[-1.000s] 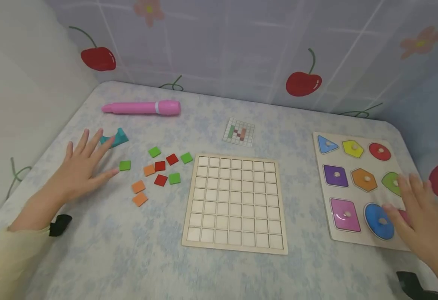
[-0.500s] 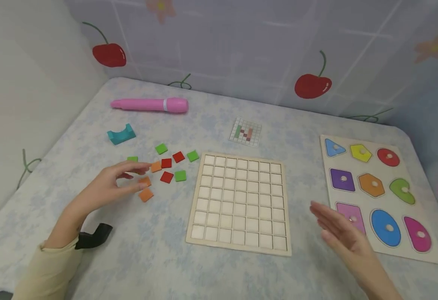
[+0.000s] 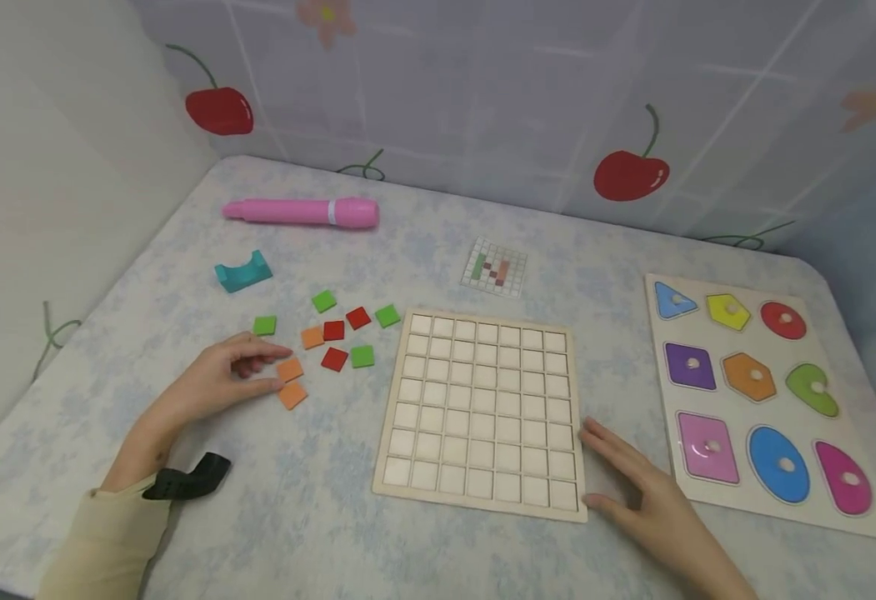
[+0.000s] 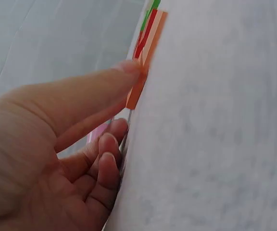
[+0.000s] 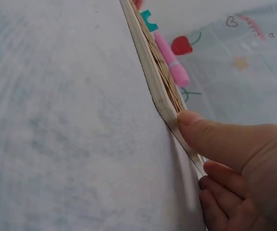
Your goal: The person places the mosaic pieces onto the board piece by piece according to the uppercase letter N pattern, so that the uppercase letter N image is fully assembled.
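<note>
Several small orange, red and green square tiles lie left of a pale wooden grid board [image 3: 481,510]. My left hand [image 3: 220,379] has its thumb and index finger at opposite edges of an orange tile [image 3: 290,370], pinching it at the table. In the left wrist view the thumb tip meets this orange tile [image 4: 136,91], and the other fingers curl below. Another orange tile [image 3: 292,395] lies just in front. My right hand [image 3: 651,496] touches the board's right edge with thumb and fingertips, fingers fairly straight. The right wrist view shows that thumb on the board's corner [image 5: 165,108].
A printed pattern card [image 3: 493,268] lies behind the board. At the right is a shape puzzle [image 3: 775,408] with knobbed pieces. A pink microphone-like toy [image 3: 301,212] and a teal curved block [image 3: 243,271] sit at the back left. A patterned curtain [image 3: 438,92] hangs behind.
My left hand has moved from near the teal block to the orange tiles. My right hand has come left from the shape puzzle to the grid board's edge.
</note>
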A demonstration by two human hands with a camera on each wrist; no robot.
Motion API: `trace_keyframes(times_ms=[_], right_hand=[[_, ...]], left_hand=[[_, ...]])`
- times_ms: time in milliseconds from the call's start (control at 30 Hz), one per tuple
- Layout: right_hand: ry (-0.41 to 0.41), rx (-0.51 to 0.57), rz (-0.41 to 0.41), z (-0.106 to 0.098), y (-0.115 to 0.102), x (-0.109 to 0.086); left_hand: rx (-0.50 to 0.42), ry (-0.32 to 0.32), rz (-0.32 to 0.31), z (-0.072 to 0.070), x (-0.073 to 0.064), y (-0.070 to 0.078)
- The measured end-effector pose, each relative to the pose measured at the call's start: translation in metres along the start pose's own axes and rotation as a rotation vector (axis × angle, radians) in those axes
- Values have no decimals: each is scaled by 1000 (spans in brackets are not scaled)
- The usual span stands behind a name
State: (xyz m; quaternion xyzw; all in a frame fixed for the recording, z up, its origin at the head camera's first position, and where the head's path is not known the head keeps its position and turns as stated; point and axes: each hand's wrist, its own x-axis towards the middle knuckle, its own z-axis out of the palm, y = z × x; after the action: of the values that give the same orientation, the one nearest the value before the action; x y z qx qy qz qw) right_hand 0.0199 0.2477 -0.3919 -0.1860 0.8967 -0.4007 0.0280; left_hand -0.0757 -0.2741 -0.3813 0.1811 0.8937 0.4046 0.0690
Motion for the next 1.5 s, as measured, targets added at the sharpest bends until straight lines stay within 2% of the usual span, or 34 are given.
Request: trace_keyframes(times_ms=[67,200,400,567,800,1000,1133,1267,1367,1433,1500], right_hand=[[-17,-78,-23,1,0,-1],[-37,-103,-48,3,-1,-2],[-35,-130,-71,5,-4,-4],[-42,-153,-38,5,-5,-6],[-40,-170,-19,1,-5,-3],[-21,-169,-64,-1,-5,-2],[-22,-168,-64,-2,-4,-1],[-26,-160,-62,-2,-4,-2],[-32,-144,-75,0,-4,-2],[-32,-143,-85,1,-4,-2],[-28,-142,-94,0,-3,-1]], left_hand=[[24,6,-2,2,-2,1],[42,23,-2,5,-7,4],[82,29,-2,9,-8,7],[101,40,-8,11,-7,8],[98,41,36,9,1,10],[75,34,20,9,6,11],[60,42,-27,7,9,15],[40,51,-100,-1,11,28],[-16,67,-111,-3,15,45],[-78,69,-104,3,23,61],[-162,44,-78,14,37,79]])
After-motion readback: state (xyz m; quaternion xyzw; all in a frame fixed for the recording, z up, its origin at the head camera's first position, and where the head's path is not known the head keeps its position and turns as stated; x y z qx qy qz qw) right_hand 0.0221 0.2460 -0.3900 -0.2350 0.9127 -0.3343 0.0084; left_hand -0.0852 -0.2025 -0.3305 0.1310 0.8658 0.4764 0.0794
